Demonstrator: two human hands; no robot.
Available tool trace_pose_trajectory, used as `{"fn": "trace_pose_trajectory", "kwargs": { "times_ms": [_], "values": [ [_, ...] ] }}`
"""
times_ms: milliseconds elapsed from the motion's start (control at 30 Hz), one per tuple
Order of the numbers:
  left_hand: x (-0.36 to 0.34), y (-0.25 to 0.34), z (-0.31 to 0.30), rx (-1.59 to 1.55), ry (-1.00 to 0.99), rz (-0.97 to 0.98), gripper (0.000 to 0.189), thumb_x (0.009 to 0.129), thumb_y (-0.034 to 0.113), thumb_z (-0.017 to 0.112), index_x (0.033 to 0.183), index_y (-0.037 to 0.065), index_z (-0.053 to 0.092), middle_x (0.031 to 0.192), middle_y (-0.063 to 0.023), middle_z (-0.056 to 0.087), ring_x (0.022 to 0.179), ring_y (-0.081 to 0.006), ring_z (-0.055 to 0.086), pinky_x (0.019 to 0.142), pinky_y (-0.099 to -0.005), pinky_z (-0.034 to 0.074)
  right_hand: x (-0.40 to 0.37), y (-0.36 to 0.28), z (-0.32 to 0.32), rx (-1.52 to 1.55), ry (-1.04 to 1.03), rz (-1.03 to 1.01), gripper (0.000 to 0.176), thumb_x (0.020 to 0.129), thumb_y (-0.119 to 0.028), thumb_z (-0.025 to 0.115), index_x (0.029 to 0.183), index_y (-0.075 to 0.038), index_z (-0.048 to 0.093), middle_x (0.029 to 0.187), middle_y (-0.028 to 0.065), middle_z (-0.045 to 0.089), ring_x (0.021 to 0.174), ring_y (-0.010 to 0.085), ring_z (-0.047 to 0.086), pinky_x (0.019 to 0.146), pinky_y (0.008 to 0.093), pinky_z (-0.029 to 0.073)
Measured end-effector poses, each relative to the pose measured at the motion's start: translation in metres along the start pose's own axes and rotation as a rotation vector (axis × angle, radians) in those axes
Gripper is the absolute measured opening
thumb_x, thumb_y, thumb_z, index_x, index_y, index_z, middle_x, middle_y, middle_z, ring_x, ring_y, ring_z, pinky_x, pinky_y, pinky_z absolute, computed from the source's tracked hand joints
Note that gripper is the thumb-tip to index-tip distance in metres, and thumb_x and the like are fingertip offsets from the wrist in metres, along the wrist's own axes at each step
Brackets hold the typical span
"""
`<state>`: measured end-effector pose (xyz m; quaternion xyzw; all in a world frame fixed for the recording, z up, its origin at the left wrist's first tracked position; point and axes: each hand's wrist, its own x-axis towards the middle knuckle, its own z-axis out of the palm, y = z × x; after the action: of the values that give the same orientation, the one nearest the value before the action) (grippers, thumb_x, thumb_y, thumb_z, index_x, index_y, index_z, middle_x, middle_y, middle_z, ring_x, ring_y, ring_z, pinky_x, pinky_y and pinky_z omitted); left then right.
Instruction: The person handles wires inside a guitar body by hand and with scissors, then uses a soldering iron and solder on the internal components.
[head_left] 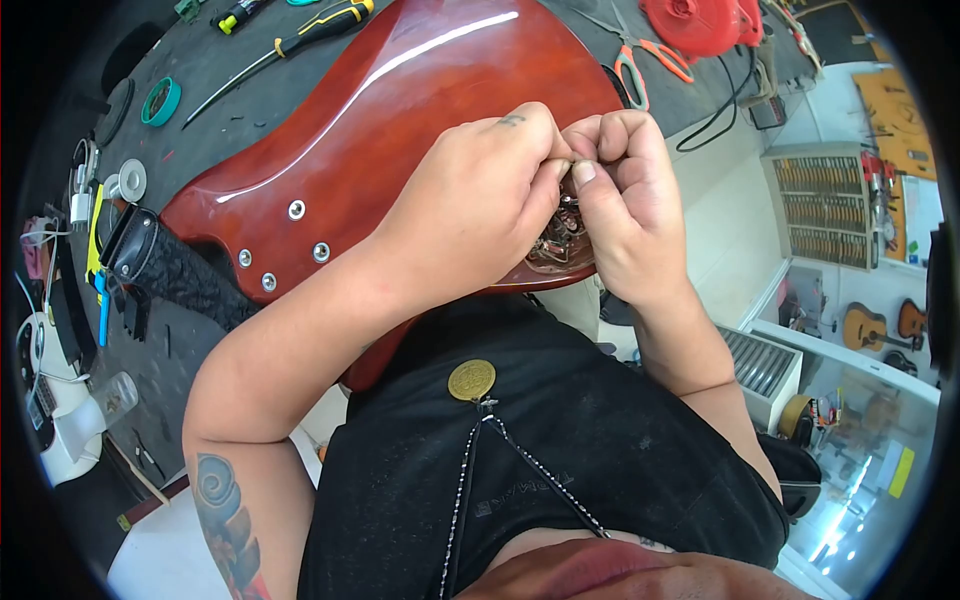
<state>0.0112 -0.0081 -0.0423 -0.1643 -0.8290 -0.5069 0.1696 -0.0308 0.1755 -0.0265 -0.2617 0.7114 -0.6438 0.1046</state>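
Observation:
A glossy red-brown electric guitar body lies face down across the workbench, reaching over my lap. Near its right edge an open cavity shows a tangle of wires and small electronic parts. Above this cavity, my left hand is closed, thumb and fingers pinched together. Meeting it fingertip to fingertip, my right hand is pinched too, its other fingers curled. Whatever lies between the fingertips is too small and covered to name. My hands hide part of the cavity.
Orange-handled scissors and a red round case lie beyond the guitar. A yellow-black screwdriver, a teal ring and a solder spool are at the left. A dark strap lies by the body.

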Motion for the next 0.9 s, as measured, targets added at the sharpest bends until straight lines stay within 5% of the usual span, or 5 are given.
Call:
{"fn": "trace_pose_trajectory", "kwargs": {
  "times_ms": [167, 533, 633, 767, 900],
  "values": [
    [0.001, -0.001, -0.003, -0.066, 0.102, -0.046, 0.007, 0.101, 0.002, 0.064, 0.105, -0.003, 0.064, 0.084, -0.0158, 0.07, 0.073, -0.0287, 0.069, 0.068, -0.0386, 0.053, 0.01, -0.022, -0.062, 0.216, 0.147, -0.26, 0.02, 0.101, 0.009, 0.045, 0.117, -0.003, 0.049, 0.111, 0.0086, 0.057, 0.088, 0.0163, 0.052, 0.081, 0.0314, 0.047],
    [-0.004, 0.0, 0.001, -0.167, 0.06, -0.112, 0.004, 0.106, -0.003, 0.059, 0.109, -0.004, 0.061, 0.082, -0.0046, 0.066, 0.075, -0.008, 0.061, 0.067, -0.0282, 0.05, -0.001, -0.014, -0.047, -0.218, 0.03, -0.052, 0.008, 0.098, -0.002, 0.072, 0.104, 0.0, 0.068, 0.089, -0.0023, 0.063, 0.08, 0.0048, 0.057, 0.072, 0.0233, 0.047],
    [-0.003, 0.004, 0.001, -0.175, 0.085, -0.155, 0.007, 0.098, 0.001, 0.065, 0.103, -0.003, 0.063, 0.086, -0.0175, 0.072, 0.077, -0.0316, 0.073, 0.071, -0.0397, 0.056, 0.015, -0.009, -0.043, -0.446, 0.031, -0.191, 0.011, 0.097, -0.007, 0.072, 0.104, -0.001, 0.068, 0.086, -0.0002, 0.064, 0.079, 0.0083, 0.059, 0.073, 0.0274, 0.05],
    [-0.002, 0.004, -0.001, -0.177, 0.078, -0.058, 0.007, 0.105, 0.007, 0.061, 0.105, 0.0, 0.063, 0.08, -0.0073, 0.066, 0.072, -0.0154, 0.064, 0.068, -0.0342, 0.052, 0.069, 0.021, -0.099, -0.692, 0.275, -0.077, 0.017, 0.101, -0.015, 0.072, 0.106, 0.001, 0.069, 0.091, 0.0031, 0.068, 0.085, 0.0109, 0.061, 0.079, 0.0295, 0.052],
    [-0.001, 0.003, -0.006, -0.193, -0.002, -0.046, 0.01, 0.102, 0.01, 0.063, 0.102, 0.0, 0.063, 0.085, -0.0162, 0.071, 0.077, -0.0327, 0.073, 0.069, -0.0414, 0.054, 0.085, 0.022, -0.121, -0.79, 0.25, -0.109, 0.016, 0.1, -0.009, 0.071, 0.112, 0.002, 0.069, 0.096, 0.0054, 0.069, 0.089, 0.0156, 0.064, 0.083, 0.0335, 0.053]
  ]
}}
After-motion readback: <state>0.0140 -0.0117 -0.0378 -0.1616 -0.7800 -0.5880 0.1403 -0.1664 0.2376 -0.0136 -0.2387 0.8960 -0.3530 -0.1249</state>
